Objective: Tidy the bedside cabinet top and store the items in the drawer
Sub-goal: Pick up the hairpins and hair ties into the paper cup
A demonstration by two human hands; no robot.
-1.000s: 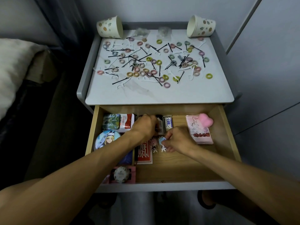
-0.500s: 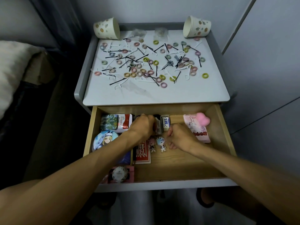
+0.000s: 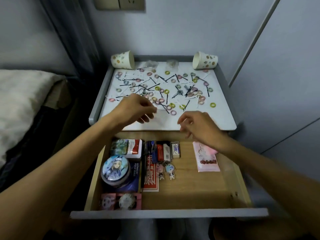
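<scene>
The white cabinet top (image 3: 213, 121) is strewn with several small coloured hair rings (image 3: 212, 105), black bobby pins (image 3: 187, 104) and white floss picks. Two dotted paper cups lie on their sides at the back left (image 3: 123, 60) and back right (image 3: 205, 60). Below, the wooden drawer (image 3: 173, 213) stands pulled out. My left hand (image 3: 136, 108) hovers over the front of the top, fingers loosely curled above a clear plastic film, holding nothing I can see. My right hand (image 3: 199, 126) hangs over the top's front edge, fingers relaxed and empty.
The drawer holds a round picture tin (image 3: 115, 168), a red card pack (image 3: 150, 181), two figure keychains (image 3: 166, 170), an eraser (image 3: 175, 149) and a pink packet (image 3: 207, 161). Bare wood shows at the drawer's front right. A bed (image 3: 20, 94) lies left, a grey wall panel right.
Both hands have lifted out of the drawer and moved up to the front of the cabinet top. The keychains and small boxes stay in the drawer. The camera has tilted upward.
</scene>
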